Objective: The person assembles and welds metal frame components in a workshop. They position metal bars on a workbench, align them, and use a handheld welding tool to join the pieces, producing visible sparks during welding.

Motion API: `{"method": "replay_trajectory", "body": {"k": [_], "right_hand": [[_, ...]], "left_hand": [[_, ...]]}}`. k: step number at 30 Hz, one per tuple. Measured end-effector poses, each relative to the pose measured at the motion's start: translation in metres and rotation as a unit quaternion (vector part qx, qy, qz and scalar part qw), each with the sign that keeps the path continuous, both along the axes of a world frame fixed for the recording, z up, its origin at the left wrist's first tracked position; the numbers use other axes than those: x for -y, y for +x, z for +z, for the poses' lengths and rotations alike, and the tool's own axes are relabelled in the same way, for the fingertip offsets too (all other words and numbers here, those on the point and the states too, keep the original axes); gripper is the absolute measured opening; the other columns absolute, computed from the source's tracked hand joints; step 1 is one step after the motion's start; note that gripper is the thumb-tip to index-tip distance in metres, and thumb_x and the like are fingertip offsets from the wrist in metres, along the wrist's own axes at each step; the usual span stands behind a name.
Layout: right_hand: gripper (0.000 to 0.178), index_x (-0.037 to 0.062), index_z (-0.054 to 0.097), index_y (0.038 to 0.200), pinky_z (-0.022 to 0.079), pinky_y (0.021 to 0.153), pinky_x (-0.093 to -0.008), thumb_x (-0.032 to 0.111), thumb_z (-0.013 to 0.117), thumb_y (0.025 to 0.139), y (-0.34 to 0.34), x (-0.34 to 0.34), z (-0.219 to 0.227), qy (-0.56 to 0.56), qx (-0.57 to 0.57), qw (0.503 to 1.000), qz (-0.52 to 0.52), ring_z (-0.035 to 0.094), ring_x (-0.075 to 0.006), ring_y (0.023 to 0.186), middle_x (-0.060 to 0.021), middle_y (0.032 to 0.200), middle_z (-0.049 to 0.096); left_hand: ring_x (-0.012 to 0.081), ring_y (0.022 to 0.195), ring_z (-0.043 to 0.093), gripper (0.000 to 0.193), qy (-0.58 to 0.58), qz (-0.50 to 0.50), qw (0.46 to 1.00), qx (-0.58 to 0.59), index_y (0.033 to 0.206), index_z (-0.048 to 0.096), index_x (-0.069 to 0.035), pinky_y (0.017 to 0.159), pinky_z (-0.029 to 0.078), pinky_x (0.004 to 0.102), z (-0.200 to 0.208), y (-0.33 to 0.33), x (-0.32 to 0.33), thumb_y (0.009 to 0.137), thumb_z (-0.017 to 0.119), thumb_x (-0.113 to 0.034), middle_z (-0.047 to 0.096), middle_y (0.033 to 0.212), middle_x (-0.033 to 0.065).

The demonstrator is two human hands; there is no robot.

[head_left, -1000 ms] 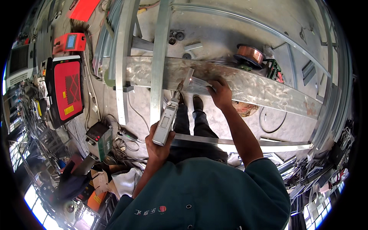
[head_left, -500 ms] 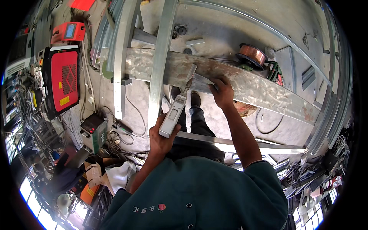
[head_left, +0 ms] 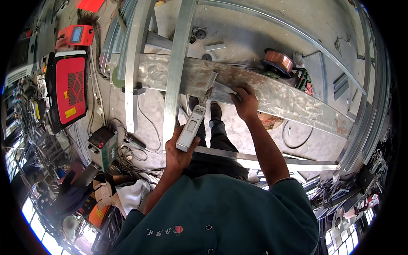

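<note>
Handheld tool [head_left: 191,128]: silver-grey, boxy, slim nozzle [head_left: 205,100] ahead of grip | left hand [head_left: 178,154]: wrapped round its rear | right hand [head_left: 246,103]: pinching silvery metal piece [head_left: 222,90] near nozzle

Green above, dark below

We wear a dark green shirt [head_left: 238,208] with short sleeves [head_left: 293,197], leaving forearms [head_left: 270,148] and hands [head_left: 246,104] bare. Ring-shaped fasteners [head_left: 208,228] run down its front; left of them sit a small pinkish-red emblem [head_left: 178,229] and white lettering [head_left: 158,232]. Farther off, we show dark trousers [head_left: 223,138], bluish where lit, and dark shoes [head_left: 216,111]
</note>
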State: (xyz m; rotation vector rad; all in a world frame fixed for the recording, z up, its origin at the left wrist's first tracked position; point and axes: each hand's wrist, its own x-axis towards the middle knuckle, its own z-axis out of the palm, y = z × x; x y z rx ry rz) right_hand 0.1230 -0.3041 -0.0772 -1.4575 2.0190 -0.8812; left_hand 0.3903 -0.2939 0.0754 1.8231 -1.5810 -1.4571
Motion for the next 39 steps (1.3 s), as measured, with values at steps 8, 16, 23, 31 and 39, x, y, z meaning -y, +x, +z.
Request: {"method": "replay_trajectory", "body": {"k": [8, 16, 23, 31, 39], "right_hand": [[0.023, 0.0106, 0.071, 0.102, 0.054, 0.079, -0.0422, 0.014, 0.076, 0.080, -0.001, 0.003, 0.000, -0.055, -0.024, 0.998, 0.017, 0.065, -0.0321, 0.097, -0.0100, 0.105, 0.065], [0.022, 0.0107, 0.071, 0.101, 0.054, 0.081, -0.0427, 0.015, 0.076, 0.080, -0.002, 0.000, 0.001, 0.002, 0.017, 1.000, 0.000, 0.065, -0.0330, 0.098, -0.0100, 0.106, 0.065], [0.028, 0.0084, 0.068, 0.105, 0.055, 0.082, -0.0438, 0.017, 0.077, 0.080, 0.007, -0.007, -0.003, -0.030, -0.054, 0.998, 0.010, 0.065, -0.0337, 0.101, -0.0125, 0.111, 0.065], [0.028, 0.0062, 0.066, 0.098, 0.058, 0.066, -0.0382, 0.015, 0.082, 0.077, 0.033, -0.007, 0.037, -0.048, -0.089, 0.993, 0.062, 0.071, -0.0305, 0.080, -0.0113, 0.100, 0.069], [0.027, 0.0037, 0.066, 0.099, 0.059, 0.064, -0.0399, 0.015, 0.081, 0.079, 0.035, -0.004, 0.040, 0.000, -0.043, 0.998, 0.050, 0.071, -0.0310, 0.074, -0.0153, 0.102, 0.068]], "left_hand": [[0.0291, 0.090, 0.074, 0.043, -0.008, -0.008, 1.000, 0.004, 0.122, 0.061, -0.005, 0.077, 0.057, 0.0373, 0.000, -0.004, 0.002, 0.085, 0.079, -0.015, 0.073, 0.096, 0.0168], [0.0293, 0.090, 0.074, 0.051, -0.014, -0.009, 1.000, -0.001, 0.127, 0.058, -0.003, 0.078, 0.057, 0.0375, 0.020, 0.004, -0.012, 0.082, 0.082, -0.010, 0.074, 0.096, 0.0167], [0.0285, 0.090, 0.074, 0.051, -0.018, 0.003, 1.000, -0.016, 0.127, 0.058, -0.003, 0.078, 0.057, 0.0368, 0.009, 0.006, -0.008, 0.083, 0.081, -0.011, 0.074, 0.097, 0.0170], [0.0331, 0.090, 0.074, 0.050, -0.043, -0.019, 0.999, 0.009, 0.125, 0.058, -0.004, 0.076, 0.058, 0.0399, 0.007, 0.002, -0.003, 0.082, 0.081, -0.012, 0.073, 0.096, 0.0181], [0.0366, 0.090, 0.073, 0.051, -0.034, -0.034, 0.998, 0.029, 0.125, 0.058, -0.004, 0.075, 0.058, 0.0414, 0.005, -0.003, 0.002, 0.082, 0.082, -0.016, 0.073, 0.096, 0.0195]]}}
